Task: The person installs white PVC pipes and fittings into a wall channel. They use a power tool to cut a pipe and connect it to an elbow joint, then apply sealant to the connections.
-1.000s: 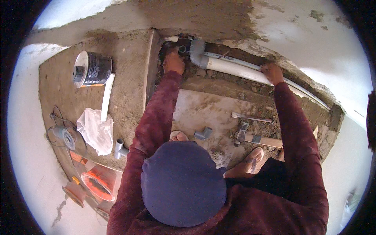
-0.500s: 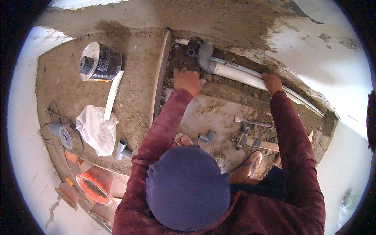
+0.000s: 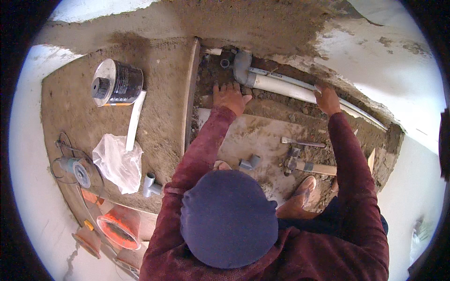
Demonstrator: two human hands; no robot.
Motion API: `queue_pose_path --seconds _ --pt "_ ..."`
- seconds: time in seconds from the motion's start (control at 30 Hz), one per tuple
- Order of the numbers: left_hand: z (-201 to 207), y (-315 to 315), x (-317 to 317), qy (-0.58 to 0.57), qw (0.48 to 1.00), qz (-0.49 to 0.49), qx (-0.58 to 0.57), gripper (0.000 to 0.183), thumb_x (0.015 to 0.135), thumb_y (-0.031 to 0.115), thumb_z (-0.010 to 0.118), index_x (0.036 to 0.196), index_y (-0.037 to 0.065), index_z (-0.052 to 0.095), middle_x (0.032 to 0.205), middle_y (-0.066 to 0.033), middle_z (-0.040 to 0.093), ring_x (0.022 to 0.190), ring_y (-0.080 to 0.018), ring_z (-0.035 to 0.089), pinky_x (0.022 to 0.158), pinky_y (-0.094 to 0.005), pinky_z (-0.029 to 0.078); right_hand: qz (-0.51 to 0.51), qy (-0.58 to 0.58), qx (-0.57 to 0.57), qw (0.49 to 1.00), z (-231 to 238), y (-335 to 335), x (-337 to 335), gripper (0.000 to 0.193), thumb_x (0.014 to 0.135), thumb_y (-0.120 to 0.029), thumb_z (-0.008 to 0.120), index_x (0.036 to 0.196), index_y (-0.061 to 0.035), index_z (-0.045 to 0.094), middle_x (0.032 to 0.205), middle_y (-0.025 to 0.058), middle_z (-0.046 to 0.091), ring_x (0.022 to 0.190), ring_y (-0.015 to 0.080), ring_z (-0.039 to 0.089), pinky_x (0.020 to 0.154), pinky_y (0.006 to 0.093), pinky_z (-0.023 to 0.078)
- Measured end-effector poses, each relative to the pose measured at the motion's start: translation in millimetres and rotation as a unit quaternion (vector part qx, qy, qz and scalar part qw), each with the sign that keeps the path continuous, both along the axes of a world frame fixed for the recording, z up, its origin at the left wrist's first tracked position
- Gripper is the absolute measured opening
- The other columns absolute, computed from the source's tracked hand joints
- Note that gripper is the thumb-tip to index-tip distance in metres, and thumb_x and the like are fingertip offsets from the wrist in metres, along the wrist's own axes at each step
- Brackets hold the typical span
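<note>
My left hand (image 3: 230, 99) lies on the dark soil of the trench, fingers spread and fingertips down, just below the grey pipe elbow (image 3: 242, 68). It holds nothing that I can see. From that elbow a thick white pipe (image 3: 283, 89) runs to the right. Alongside it, nearer the wall, lies a thinner pipe (image 3: 286, 77). My right hand (image 3: 327, 100) reaches over the thick pipe, its fingers closed on the thinner one. A small open pipe end (image 3: 225, 63) sticks up left of the elbow.
A hammer (image 3: 314, 167), a chisel (image 3: 302, 142) and a grey fitting (image 3: 250, 162) lie near my feet. Left of a raised edge (image 3: 191, 89) are a black can (image 3: 123, 83), white pipe (image 3: 135, 121), plastic bag (image 3: 119, 161), grey tee (image 3: 151, 186), angle grinder (image 3: 77, 171) and orange bucket (image 3: 119, 227).
My left hand has shifted slightly right, closer under the elbow, and its fingers are now stretched out more. My right hand stays at the thinner pipe. The whole view has tilted a little.
</note>
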State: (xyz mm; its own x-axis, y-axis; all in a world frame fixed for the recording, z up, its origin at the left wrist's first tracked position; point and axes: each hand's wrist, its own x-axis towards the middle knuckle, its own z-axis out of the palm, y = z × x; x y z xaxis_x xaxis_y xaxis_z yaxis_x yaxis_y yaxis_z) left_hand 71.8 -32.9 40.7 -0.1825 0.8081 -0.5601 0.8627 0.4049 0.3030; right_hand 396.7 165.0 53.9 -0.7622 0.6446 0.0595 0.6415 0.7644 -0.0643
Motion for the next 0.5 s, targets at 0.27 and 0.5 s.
queue_pose_path --seconds 0.27,0.5 --pt "44.4 -44.3 -2.0 -0.062 0.995 -0.052 0.059 0.062 0.091 0.053 0.05 0.137 0.012 0.049 0.143 -0.0143 0.043 0.135 -0.0339 0.037 0.111 -0.0536 0.027 0.165 -0.154 -0.281 0.933 99.7 -135.2 -90.2 0.014 0.083 -0.017 0.057 0.092 -0.0069 0.062 0.09 0.0132 0.061 0.082 0.0362 0.063 0.067 0.0448 0.052" --pt "-36.1 20.2 -43.3 0.19 0.972 0.089 0.111 0.056 0.09 0.044 0.055 0.132 0.006 0.053 0.143 -0.0152 0.042 0.136 -0.0303 0.034 0.109 -0.0488 0.03 0.229 -0.117 -0.368 0.893 104.6 -219.6 -114.2 0.025 0.075 -0.012 0.06 0.1 -0.0067 0.061 0.094 0.0141 0.063 0.089 0.0351 0.064 0.071 0.045 0.054"
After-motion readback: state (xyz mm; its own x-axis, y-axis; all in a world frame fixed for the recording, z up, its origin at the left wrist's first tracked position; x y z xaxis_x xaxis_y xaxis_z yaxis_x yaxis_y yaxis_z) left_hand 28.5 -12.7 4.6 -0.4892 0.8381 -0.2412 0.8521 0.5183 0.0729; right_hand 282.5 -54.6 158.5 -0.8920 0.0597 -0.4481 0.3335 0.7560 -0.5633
